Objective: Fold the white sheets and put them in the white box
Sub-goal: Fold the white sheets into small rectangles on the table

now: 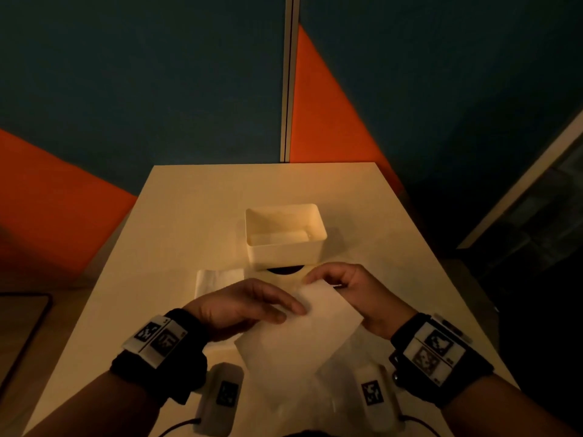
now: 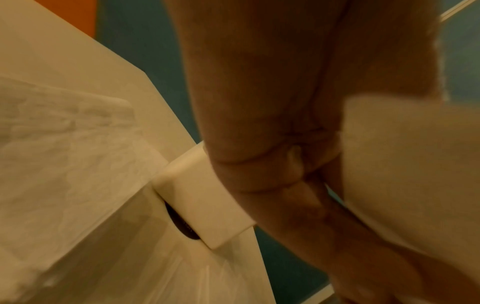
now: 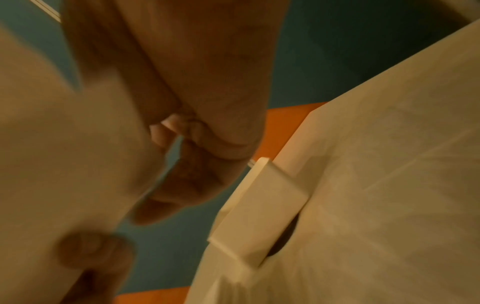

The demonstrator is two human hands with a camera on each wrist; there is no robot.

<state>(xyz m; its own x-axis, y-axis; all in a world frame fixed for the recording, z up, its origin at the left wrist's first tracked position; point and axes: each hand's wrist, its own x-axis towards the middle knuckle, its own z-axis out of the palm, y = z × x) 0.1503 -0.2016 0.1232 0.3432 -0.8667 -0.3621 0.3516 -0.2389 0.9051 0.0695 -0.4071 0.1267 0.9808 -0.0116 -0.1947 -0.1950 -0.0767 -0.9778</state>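
Observation:
A white sheet hangs tilted just above the near half of the table, held between both hands. My left hand grips its left edge, fingers lying over the top. My right hand pinches its far corner with curled fingers. The left wrist view shows the sheet blurred against the fingers, and the right wrist view shows the sheet the same way. The open white box stands at mid-table just beyond the hands, with something pale lying flat inside. More white sheets lie flat left of the box.
A dark round object peeks out under the box's near side. Two small white devices with black markers and cables sit at the table's near edge. Blue and orange wall panels stand behind the cream table.

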